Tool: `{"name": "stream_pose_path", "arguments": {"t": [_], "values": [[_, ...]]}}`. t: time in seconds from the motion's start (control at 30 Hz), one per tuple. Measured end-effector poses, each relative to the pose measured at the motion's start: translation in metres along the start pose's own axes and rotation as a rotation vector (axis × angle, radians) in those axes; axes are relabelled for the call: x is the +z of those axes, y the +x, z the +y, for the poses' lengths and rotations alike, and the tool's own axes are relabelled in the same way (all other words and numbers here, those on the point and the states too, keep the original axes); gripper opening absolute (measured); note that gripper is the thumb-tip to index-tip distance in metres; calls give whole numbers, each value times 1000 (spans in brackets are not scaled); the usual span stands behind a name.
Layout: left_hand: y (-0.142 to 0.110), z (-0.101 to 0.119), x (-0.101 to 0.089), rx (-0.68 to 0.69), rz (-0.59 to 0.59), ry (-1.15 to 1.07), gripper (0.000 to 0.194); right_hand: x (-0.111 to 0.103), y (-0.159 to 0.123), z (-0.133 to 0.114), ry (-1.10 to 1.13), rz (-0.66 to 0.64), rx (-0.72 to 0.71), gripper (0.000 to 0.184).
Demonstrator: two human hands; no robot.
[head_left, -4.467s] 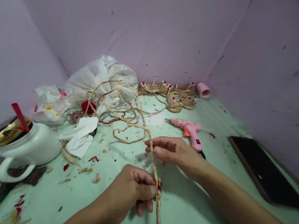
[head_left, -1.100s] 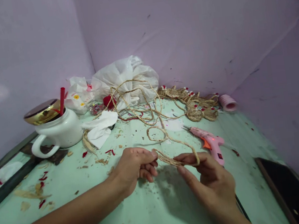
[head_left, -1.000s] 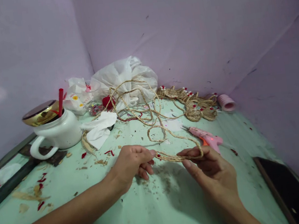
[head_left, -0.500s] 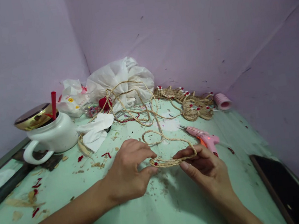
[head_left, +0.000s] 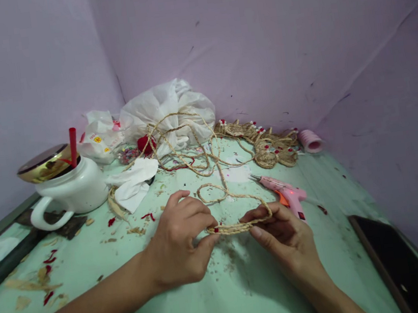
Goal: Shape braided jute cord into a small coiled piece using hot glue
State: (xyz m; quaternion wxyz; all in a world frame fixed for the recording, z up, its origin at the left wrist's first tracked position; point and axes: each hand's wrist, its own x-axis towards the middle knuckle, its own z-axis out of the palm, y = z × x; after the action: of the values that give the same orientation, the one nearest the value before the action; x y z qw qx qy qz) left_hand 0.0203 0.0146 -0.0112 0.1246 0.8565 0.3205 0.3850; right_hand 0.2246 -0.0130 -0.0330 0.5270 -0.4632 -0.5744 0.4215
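Between my two hands is a flat, coiled piece of braided straw cord [head_left: 234, 229], with a small dark red spot near its left end. My left hand [head_left: 186, 236] pinches that end between thumb and index finger. At the other end, my right hand [head_left: 284, 231] grips the coil with thumb and fingers. From the right side the cord loops back over the table and runs to a loose tangle of cord [head_left: 189, 154]. A pink glue gun [head_left: 283, 190] with a lit red light lies just beyond my right hand.
A white mug [head_left: 74, 187] with a gold lid and red straw stands left, beside a dark-handled tool [head_left: 11, 264]. White plastic bags [head_left: 170, 110], finished braided pieces [head_left: 275, 150] and a pink spool [head_left: 310, 141] line the wall. A phone [head_left: 396, 260] lies right. Scraps litter the green table [head_left: 167, 311].
My left hand has shifted slightly, its index finger lifting and closing nearer the coil's end. The coil now looks flatter, more edge-on. My right hand keeps its hold.
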Motion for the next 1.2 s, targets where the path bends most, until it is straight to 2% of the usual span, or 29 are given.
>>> {"name": "stream_pose_path", "arguments": {"t": [0.37,0.67,0.87,0.97,1.03,1.13,1.17,1.2], "values": [[-2,0,1,-12,-58,-12,10,6,-2,0,12,-14,19,11],[-3,1,5,41,-76,-49,7,11,-3,1,65,-52,42,11],[-4,-1,8,40,-66,-29,9,11,-3,0,5,-90,20,9],[-3,-2,7,39,-65,-8,9,10,-1,3,-41,-81,4,21],[-2,-2,5,29,-64,15,9,9,-1,5,-84,37,-68,34],[-1,-1,2,29,-58,48,9,5,-2,2,-249,318,-363,35],[0,-1,2,32,-59,54,9,4,-3,0,-334,356,-475,32],[0,-1,1,31,-65,58,9,3,-4,-3,-432,341,-570,31]]}}
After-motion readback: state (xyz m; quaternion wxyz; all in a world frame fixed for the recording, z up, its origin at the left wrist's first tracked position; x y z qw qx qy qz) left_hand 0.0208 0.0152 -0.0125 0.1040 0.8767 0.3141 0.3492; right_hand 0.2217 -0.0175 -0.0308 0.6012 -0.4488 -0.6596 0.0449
